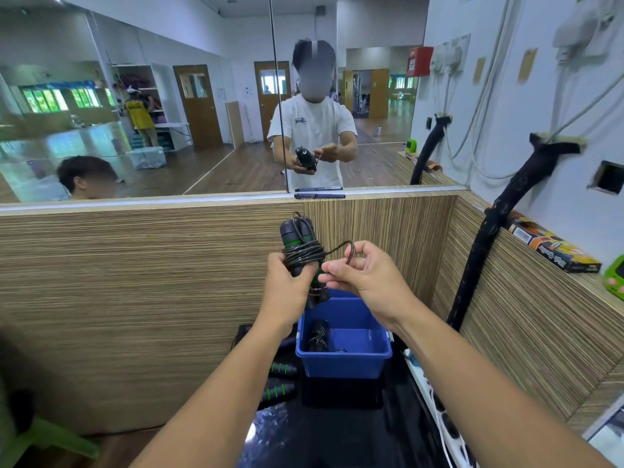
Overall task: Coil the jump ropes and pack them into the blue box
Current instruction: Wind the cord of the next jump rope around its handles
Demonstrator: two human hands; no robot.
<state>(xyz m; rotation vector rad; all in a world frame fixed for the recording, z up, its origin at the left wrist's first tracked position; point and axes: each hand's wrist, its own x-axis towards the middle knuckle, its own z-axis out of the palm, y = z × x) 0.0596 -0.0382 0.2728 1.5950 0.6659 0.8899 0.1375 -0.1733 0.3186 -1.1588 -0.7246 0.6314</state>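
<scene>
While left hand [287, 288] clasps the wound black-and-green jump rope [297, 236], right hand [368, 282] pinching its cord [351, 248]

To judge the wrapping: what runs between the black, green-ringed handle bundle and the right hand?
Head view: a loop of thin black cord joins bundle and right hand.

Dark glossy table [320, 440]. A blue box [344, 364] stands toward the far edge, top open. Just left of it lie black jump rope handles [278, 380] with green bands. A white power strip [439, 413] runs along the right edge.
</scene>
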